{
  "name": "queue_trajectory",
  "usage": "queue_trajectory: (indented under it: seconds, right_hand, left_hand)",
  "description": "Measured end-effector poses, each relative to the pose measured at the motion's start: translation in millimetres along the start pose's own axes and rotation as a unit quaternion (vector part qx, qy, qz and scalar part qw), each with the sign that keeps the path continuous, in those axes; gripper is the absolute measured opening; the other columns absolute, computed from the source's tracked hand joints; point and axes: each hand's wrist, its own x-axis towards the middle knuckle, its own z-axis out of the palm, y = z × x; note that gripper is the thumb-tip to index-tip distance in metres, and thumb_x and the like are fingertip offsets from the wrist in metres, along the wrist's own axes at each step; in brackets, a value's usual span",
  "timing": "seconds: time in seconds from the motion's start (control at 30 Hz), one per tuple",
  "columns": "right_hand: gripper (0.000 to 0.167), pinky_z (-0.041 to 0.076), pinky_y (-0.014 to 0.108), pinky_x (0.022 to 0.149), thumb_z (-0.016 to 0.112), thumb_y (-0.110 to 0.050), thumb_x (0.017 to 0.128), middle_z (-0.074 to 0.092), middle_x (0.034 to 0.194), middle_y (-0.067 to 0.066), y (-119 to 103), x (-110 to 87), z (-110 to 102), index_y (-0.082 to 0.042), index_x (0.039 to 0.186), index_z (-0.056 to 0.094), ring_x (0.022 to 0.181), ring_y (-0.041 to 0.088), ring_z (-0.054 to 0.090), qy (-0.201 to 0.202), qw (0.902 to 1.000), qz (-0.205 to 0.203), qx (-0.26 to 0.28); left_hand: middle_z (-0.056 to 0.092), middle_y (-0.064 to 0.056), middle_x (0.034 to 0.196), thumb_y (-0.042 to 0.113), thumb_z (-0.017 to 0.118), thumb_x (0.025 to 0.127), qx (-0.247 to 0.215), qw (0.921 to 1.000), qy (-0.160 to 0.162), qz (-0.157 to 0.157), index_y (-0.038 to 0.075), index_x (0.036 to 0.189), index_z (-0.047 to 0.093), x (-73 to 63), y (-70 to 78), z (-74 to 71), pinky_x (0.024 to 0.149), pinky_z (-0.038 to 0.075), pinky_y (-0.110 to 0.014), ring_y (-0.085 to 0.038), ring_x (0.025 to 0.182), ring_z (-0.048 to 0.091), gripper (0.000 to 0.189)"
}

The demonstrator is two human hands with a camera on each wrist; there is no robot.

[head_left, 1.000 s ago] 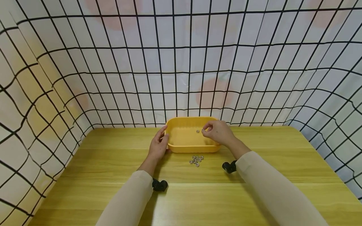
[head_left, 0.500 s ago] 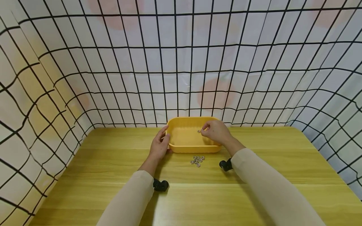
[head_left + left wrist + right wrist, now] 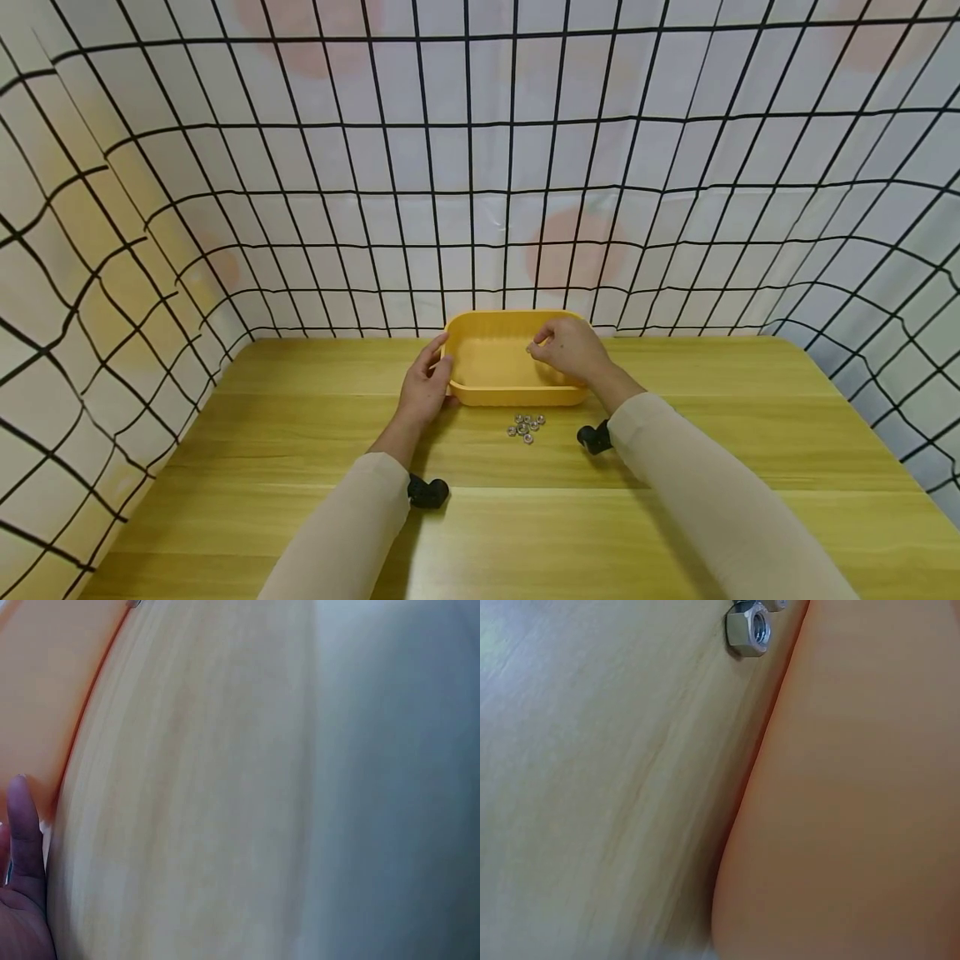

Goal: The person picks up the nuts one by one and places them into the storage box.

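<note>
A yellow plastic tray [image 3: 517,396] stands near the back edge of the table. My left hand [image 3: 423,387] holds its left end; in the left wrist view the thumb [image 3: 26,825] lies against the tray's orange-looking wall [image 3: 52,697]. Over the right part of the tray, my right hand [image 3: 572,350] has thumb and index finger pinched together low inside it. A tiny metal nut [image 3: 528,349] shows at those fingertips, mostly covered. In front of the tray lies a cluster of several hex nuts [image 3: 523,429]. One nut [image 3: 750,630] appears close up in the right wrist view.
The wooden table [image 3: 525,533] stretches out on both sides of the tray. Behind and beside it hangs a white cloth with a black grid [image 3: 487,167]. Black wrist cameras [image 3: 427,492] sit below both sleeves.
My right fingertips have shifted slightly left to the nut inside the tray, which stood apart from them a second ago. My left hand stays on the tray, and the loose nuts have not moved.
</note>
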Motion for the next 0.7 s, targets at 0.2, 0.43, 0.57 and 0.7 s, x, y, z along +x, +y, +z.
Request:
queue_trajectory:
  seconds: [0.2,0.43,0.57,0.7]
  right_hand:
    - [0.021,0.046,0.028,0.059,0.071,-0.031,0.093,0.075,0.1,0.007,-1.9,-0.1,-0.9,-0.012,0.099,0.076,0.065,0.016,0.057,-0.007,0.9999,0.006,0.012]
    - [0.025,0.05,0.03,0.067,0.069,-0.032,0.093,0.075,0.107,0.008,-2.8,0.2,-3.5,-0.01,0.104,0.076,0.075,0.018,0.061,0.0,1.0,0.001,0.007]
    - [0.027,0.051,0.031,0.069,0.069,-0.032,0.093,0.074,0.103,0.008,-4.0,-1.0,-4.5,-0.01,0.107,0.075,0.078,0.019,0.063,0.0,0.9999,0.0,0.012]
    - [0.027,0.051,0.031,0.069,0.069,-0.032,0.093,0.073,0.098,0.005,-8.0,-4.4,-7.2,-0.011,0.109,0.075,0.077,0.018,0.062,0.001,0.9998,-0.003,0.021]
  left_hand:
    - [0.044,-0.011,0.157,0.033,0.051,0.107,0.001,1.0,0.001,-0.002,0.038,0.153,0.047,-0.1,1.0,1.2,0.058,0.058,-0.024,-0.032,0.118,0.06,0.046]
    - [0.044,-0.011,0.157,0.033,0.051,0.107,-0.005,0.9999,0.001,-0.01,0.037,0.154,0.045,0.3,2.6,0.8,0.059,0.058,-0.026,-0.033,0.114,0.062,0.048]
    - [0.045,-0.012,0.156,0.033,0.051,0.107,-0.004,1.0,0.002,-0.009,0.037,0.154,0.045,0.2,2.8,1.1,0.058,0.058,-0.026,-0.033,0.113,0.062,0.048]
    - [0.047,-0.011,0.154,0.033,0.052,0.107,-0.002,1.0,0.005,-0.006,0.039,0.152,0.047,0.8,1.4,1.5,0.058,0.058,-0.024,-0.033,0.113,0.062,0.046]
